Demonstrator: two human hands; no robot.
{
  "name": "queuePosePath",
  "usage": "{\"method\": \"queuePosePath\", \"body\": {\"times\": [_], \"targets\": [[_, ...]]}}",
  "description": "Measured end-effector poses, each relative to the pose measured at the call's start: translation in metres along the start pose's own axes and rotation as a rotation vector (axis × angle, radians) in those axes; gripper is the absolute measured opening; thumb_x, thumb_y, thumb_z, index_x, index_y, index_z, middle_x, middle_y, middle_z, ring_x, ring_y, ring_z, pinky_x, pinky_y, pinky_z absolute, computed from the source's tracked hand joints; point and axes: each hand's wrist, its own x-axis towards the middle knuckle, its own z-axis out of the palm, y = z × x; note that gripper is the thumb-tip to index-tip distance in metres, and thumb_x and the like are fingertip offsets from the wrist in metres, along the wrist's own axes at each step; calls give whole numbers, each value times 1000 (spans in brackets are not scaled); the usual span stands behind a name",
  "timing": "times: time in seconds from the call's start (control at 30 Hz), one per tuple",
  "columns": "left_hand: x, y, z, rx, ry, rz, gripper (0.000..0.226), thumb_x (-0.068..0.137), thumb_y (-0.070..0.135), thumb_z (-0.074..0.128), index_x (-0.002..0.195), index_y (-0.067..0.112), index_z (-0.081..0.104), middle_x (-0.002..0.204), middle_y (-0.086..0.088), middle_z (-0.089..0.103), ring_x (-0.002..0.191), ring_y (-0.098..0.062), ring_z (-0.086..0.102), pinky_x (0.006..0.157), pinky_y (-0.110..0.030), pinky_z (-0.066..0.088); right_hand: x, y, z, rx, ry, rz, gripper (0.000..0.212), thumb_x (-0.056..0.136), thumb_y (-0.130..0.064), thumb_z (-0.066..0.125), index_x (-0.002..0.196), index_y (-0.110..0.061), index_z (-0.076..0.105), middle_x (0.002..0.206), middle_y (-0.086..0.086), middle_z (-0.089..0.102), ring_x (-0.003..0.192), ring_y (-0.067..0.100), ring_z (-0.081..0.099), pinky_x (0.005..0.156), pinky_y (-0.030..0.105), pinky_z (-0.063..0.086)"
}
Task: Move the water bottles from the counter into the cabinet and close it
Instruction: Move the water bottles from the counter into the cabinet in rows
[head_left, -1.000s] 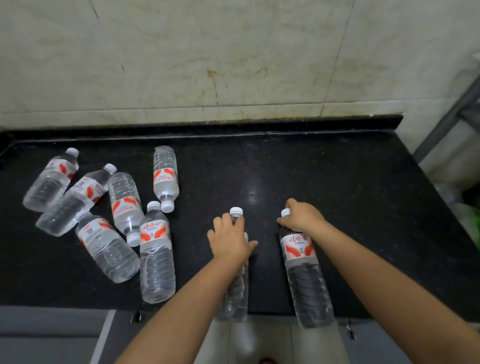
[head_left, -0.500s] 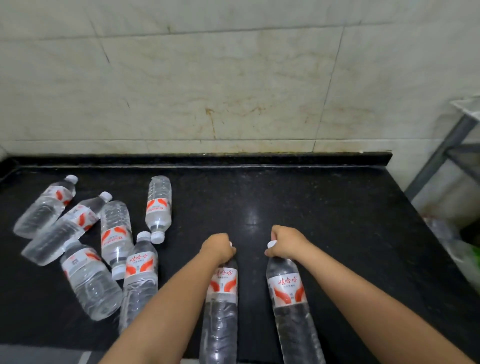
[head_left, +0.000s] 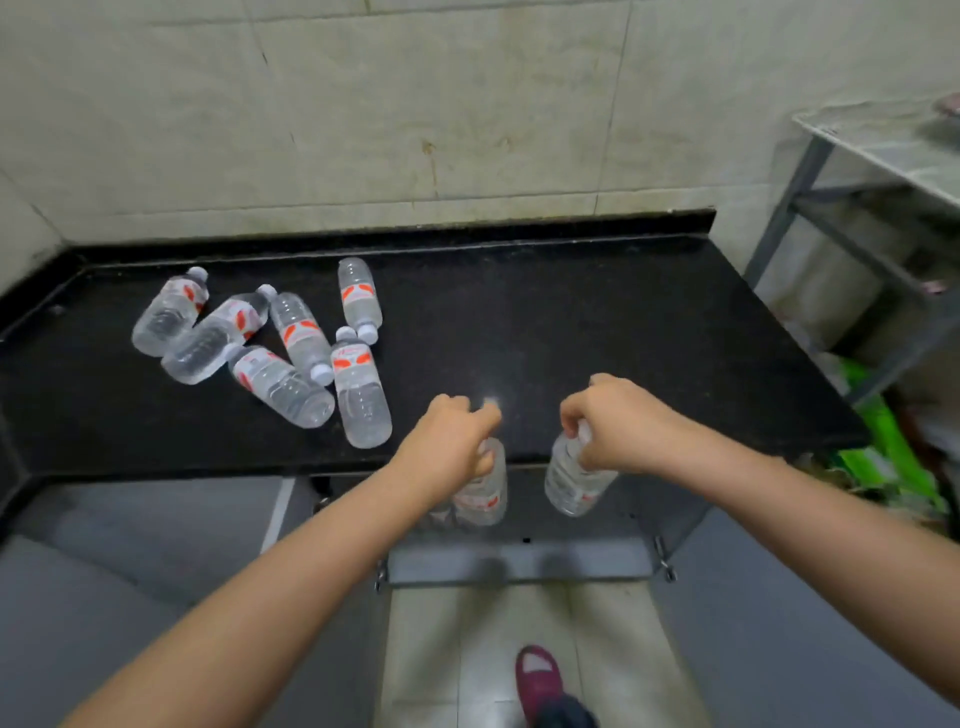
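My left hand (head_left: 447, 447) grips a clear water bottle (head_left: 483, 496) by its neck, and my right hand (head_left: 618, 428) grips a second water bottle (head_left: 569, 483) the same way. Both bottles hang upright just past the front edge of the black counter (head_left: 571, 332), in front of the open cabinet (head_left: 519, 525) below it. Several more water bottles (head_left: 291, 348) with red and white labels lie on their sides in a loose heap on the counter's left part. The cabinet's inside is mostly dark and hidden by my arms.
A tiled wall (head_left: 415, 104) rises behind the counter. To the right stands a grey metal rack (head_left: 857, 208), with a green bag (head_left: 883, 447) on the floor beneath it. My foot in a red slipper (head_left: 537, 675) rests on the tiled floor in front of the cabinet.
Both hands have lifted their bottles off the counter and drawn them back over its front edge, in front of the cabinet opening. The view has pulled back and tilted down.
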Motion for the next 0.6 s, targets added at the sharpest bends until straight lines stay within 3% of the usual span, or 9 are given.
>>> {"method": "queuePosePath", "body": {"times": [0.13, 0.27, 0.4, 0.53, 0.6], "targets": [[-49, 10, 26, -18, 52, 45, 28, 90, 17, 46, 113, 7, 57, 109, -19, 55, 105, -26, 48, 80, -33, 40, -38, -17, 41, 67, 42, -8, 28, 82, -11, 57, 108, -15, 63, 93, 2, 33, 105, 30, 48, 76, 23, 34], [-74, 8, 63, 95, -130, -27, 32, 93, 23, 39, 119, 10, 50, 116, -17, 52, 110, -31, 46, 84, -37, 42, -49, -27, 93, 77, -69, -37, 31, 85, -14, 54, 115, -13, 59, 99, 5, 39, 110, 27, 44, 82, 28, 37], [-83, 8, 113, 40, -347, -73, 36, 93, 22, 42, 127, 9, 44, 124, -21, 47, 117, -36, 43, 88, -42, 45, -43, -28, 153, 41, -218, -44, 33, 88, -14, 48, 120, -11, 53, 119, 13, 44, 115, 28, 41, 92, 32, 39], [-72, -3, 167, 25, -470, -101, 36, 92, 15, 39, 127, 9, 44, 126, -19, 45, 119, -31, 42, 88, -40, 44, -18, -17, 211, 38, -322, -66, 33, 89, -6, 43, 120, -8, 53, 109, 12, 42, 116, 28, 41, 89, 34, 40], [-58, -14, 194, 23, -493, -145, 34, 92, 13, 38, 125, 9, 46, 125, -17, 46, 119, -29, 42, 88, -39, 44, 3, -7, 240, 64, -327, -67, 33, 88, -3, 42, 119, -7, 54, 100, 5, 30, 118, 25, 40, 90, 32, 40]]}}
